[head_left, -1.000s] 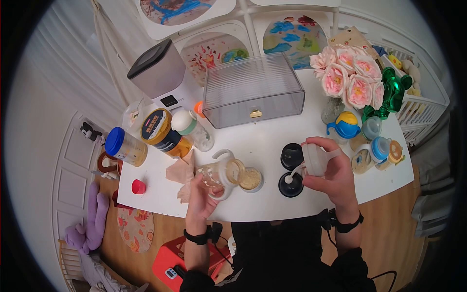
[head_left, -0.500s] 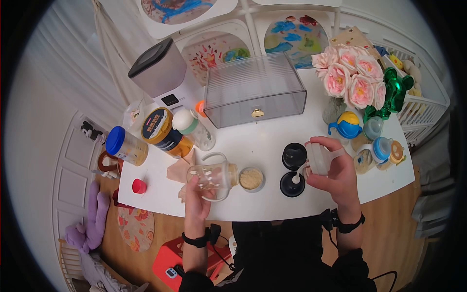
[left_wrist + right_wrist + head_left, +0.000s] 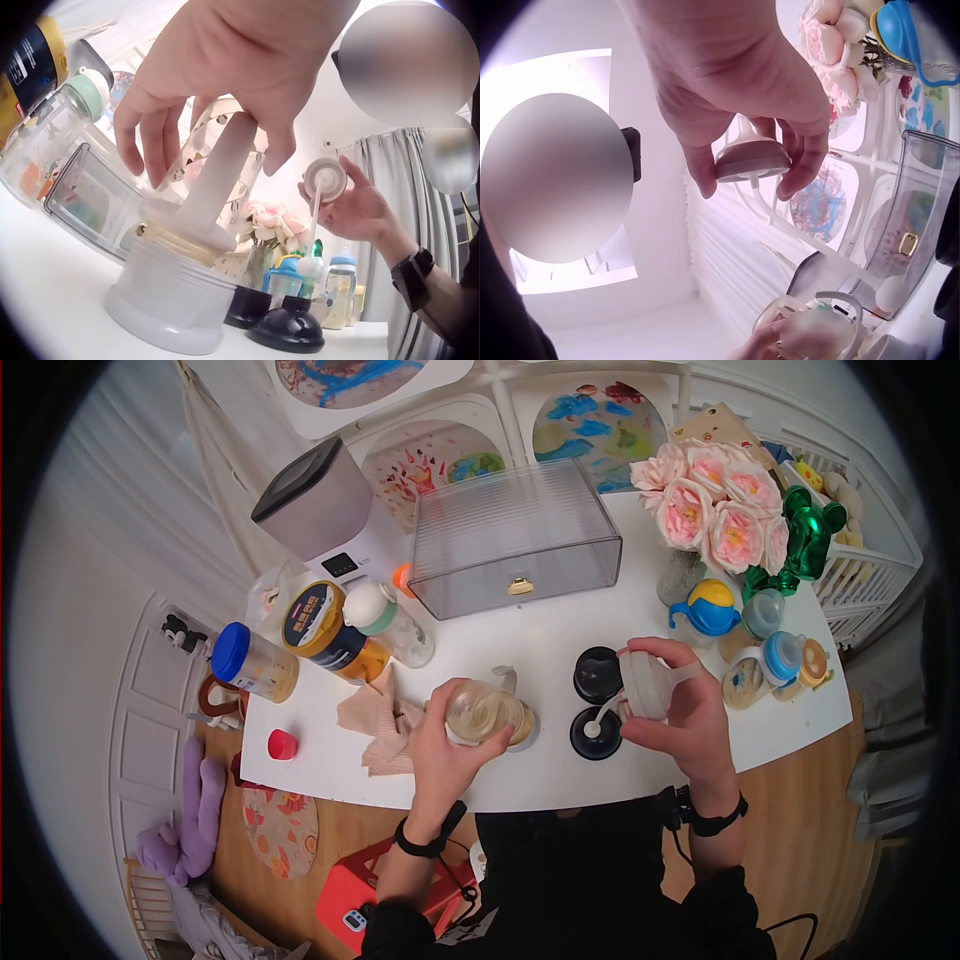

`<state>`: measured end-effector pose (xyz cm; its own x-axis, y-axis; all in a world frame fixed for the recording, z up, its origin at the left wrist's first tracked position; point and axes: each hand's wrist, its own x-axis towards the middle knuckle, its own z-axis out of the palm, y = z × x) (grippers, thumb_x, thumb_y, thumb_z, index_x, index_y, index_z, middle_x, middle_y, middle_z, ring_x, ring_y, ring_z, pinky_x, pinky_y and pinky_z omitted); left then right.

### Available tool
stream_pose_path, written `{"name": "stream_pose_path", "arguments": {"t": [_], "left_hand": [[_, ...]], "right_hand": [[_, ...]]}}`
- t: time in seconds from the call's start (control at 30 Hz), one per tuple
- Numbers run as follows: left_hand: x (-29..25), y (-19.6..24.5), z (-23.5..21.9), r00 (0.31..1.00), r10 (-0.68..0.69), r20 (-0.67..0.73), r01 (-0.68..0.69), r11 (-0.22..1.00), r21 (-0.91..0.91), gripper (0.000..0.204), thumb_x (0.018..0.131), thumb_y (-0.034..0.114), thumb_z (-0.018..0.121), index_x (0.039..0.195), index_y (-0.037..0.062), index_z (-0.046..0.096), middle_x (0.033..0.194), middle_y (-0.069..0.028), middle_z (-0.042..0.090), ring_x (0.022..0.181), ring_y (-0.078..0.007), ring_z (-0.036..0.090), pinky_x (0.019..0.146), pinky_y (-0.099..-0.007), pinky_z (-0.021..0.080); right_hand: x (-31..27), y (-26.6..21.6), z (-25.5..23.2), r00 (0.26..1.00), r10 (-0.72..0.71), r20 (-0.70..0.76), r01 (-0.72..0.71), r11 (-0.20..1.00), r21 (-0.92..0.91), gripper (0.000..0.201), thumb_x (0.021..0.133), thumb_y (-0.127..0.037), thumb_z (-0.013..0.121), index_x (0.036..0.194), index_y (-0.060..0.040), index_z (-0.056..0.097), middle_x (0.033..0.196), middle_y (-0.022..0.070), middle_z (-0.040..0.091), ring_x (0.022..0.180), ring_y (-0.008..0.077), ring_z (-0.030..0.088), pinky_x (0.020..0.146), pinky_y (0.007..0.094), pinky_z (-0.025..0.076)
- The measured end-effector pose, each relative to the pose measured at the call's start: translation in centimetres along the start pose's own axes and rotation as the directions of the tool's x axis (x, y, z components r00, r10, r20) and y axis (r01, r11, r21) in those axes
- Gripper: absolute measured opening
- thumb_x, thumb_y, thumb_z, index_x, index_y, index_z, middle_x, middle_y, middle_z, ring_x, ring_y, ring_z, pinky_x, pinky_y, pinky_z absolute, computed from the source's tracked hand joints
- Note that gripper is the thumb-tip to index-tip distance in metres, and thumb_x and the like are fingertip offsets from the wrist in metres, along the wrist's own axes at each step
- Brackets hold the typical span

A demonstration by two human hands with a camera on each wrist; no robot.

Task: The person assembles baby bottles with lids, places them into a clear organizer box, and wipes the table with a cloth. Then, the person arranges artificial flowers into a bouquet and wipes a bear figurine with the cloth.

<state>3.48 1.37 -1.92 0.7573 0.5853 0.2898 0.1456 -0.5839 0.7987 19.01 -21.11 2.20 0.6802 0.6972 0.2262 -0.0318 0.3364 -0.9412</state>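
My left hand (image 3: 447, 760) grips a clear baby bottle (image 3: 478, 712) with pale side handles, tipped bottom-up. In the left wrist view its mouth points down into a round whitish container (image 3: 172, 307), the neck right at the rim. The container's powder is mostly hidden under the bottle. My right hand (image 3: 690, 720) pinches a pale bottle top (image 3: 645, 685) between thumb and fingers, off the table. From the top hangs a thin straw ending in a white ball (image 3: 306, 266). Below it stand two black dome-shaped pieces (image 3: 597, 672).
A peach cloth (image 3: 385, 725) lies left of the bottle, with a red cup (image 3: 283, 744) farther left. Jars and a green-collared bottle (image 3: 400, 625) stand behind. A clear grey box (image 3: 515, 550) fills the back. Flowers (image 3: 715, 510) and several baby bottles (image 3: 775, 660) line the right.
My left hand has turned the bottle from sideways to bottom-up and brought it right, over the powder container. The right hand keeps the bottle top in nearly the same place.
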Motion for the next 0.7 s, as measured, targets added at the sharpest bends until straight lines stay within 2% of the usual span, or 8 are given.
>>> {"name": "stream_pose_path", "arguments": {"t": [0.07, 0.13, 0.37, 0.43, 0.5, 0.57, 0.63, 0.7], "left_hand": [[0.2, 0.5, 0.1, 0.999, -0.033, 0.037, 0.031, 0.998, 0.062, 0.061, 0.068, 0.018, 0.085, 0.119, 0.0041, 0.054, 0.101, -0.0086, 0.068, 0.096, -0.0172, 0.065, 0.087, -0.0300, 0.051], [0.5, 0.9, 0.2, 0.994, -0.054, 0.090, 0.048, 0.997, 0.064, 0.064, 0.066, 0.025, 0.086, 0.119, 0.0053, 0.056, 0.100, -0.0130, 0.070, 0.094, -0.0240, 0.070, 0.085, -0.0329, 0.053], [0.9, 2.0, 0.0, 0.997, -0.045, 0.058, 0.042, 0.998, 0.050, 0.064, 0.066, 0.027, 0.086, 0.118, 0.0056, 0.057, 0.100, -0.0133, 0.070, 0.095, -0.0250, 0.070, 0.084, -0.0333, 0.053], [1.1, 1.6, 0.2, 0.996, -0.029, 0.082, 0.019, 0.992, 0.128, 0.063, 0.066, 0.027, 0.086, 0.118, 0.0056, 0.057, 0.099, -0.0138, 0.070, 0.095, -0.0262, 0.070, 0.084, -0.0337, 0.054], [1.3, 1.8, 0.3, 0.995, -0.033, 0.090, 0.024, 0.995, 0.101, 0.063, 0.066, 0.027, 0.086, 0.118, 0.0056, 0.057, 0.099, -0.0140, 0.070, 0.095, -0.0268, 0.070, 0.084, -0.0340, 0.054], [0.8, 2.2, 0.2, 0.995, -0.047, 0.092, 0.040, 0.997, 0.070, 0.063, 0.066, 0.027, 0.086, 0.117, 0.0056, 0.057, 0.098, -0.0142, 0.070, 0.095, -0.0274, 0.070, 0.084, -0.0343, 0.054], [0.5, 3.4, -0.4, 0.997, 0.002, 0.081, -0.011, 0.993, 0.118, 0.063, 0.065, 0.026, 0.086, 0.117, 0.0061, 0.057, 0.098, -0.0145, 0.071, 0.095, -0.0276, 0.071, 0.083, -0.0347, 0.054], [0.8, 3.8, -0.7, 0.997, 0.002, 0.077, -0.011, 0.993, 0.115, 0.063, 0.065, 0.027, 0.086, 0.117, 0.0062, 0.058, 0.098, -0.0145, 0.071, 0.094, -0.0273, 0.071, 0.083, -0.0347, 0.054]], "right_hand": [[-0.1, 0.2, -0.2, 1.000, 0.008, -0.001, -0.008, 1.000, 0.009, 0.068, 0.071, 0.000, 0.083, 0.131, -0.0035, 0.052, 0.118, 0.0055, 0.057, 0.107, 0.0146, 0.057, 0.094, 0.0310, 0.046], [0.0, 0.3, -0.3, 1.000, 0.010, -0.010, -0.010, 1.000, 0.023, 0.068, 0.071, 0.000, 0.083, 0.131, -0.0038, 0.052, 0.117, 0.0054, 0.057, 0.107, 0.0143, 0.057, 0.094, 0.0310, 0.046], [0.0, 0.2, -0.4, 1.000, 0.023, -0.013, -0.023, 1.000, 0.016, 0.069, 0.070, 0.000, 0.083, 0.131, -0.0035, 0.052, 0.117, 0.0051, 0.057, 0.107, 0.0141, 0.057, 0.094, 0.0308, 0.046], [0.1, 0.1, -0.6, 1.000, 0.016, -0.024, -0.016, 1.000, 0.016, 0.069, 0.070, 0.000, 0.084, 0.131, -0.0034, 0.052, 0.117, 0.0051, 0.058, 0.108, 0.0143, 0.057, 0.095, 0.0310, 0.046], [-0.1, -0.2, -1.0, 0.995, -0.080, -0.062, 0.075, 0.994, -0.081, 0.071, 0.069, 0.000, 0.084, 0.132, -0.0034, 0.051, 0.117, 0.0053, 0.058, 0.108, 0.0147, 0.057, 0.095, 0.0311, 0.045], [-0.3, -0.6, -1.5, 0.994, -0.083, -0.071, 0.077, 0.994, -0.080, 0.071, 0.069, -0.001, 0.084, 0.132, -0.0035, 0.051, 0.117, 0.0055, 0.058, 0.108, 0.0148, 0.057, 0.095, 0.0311, 0.045], [-0.1, -1.1, -2.0, 0.991, -0.102, -0.086, 0.095, 0.992, -0.080, 0.072, 0.069, -0.001, 0.084, 0.132, -0.0036, 0.050, 0.118, 0.0056, 0.058, 0.108, 0.0149, 0.056, 0.095, 0.0311, 0.045], [-0.2, -1.4, -2.5, 0.990, -0.115, -0.087, 0.101, 0.983, -0.151, 0.072, 0.069, -0.002, 0.084, 0.133, -0.0043, 0.050, 0.119, 0.0062, 0.057, 0.110, 0.0154, 0.056, 0.095, 0.0312, 0.045]]}}
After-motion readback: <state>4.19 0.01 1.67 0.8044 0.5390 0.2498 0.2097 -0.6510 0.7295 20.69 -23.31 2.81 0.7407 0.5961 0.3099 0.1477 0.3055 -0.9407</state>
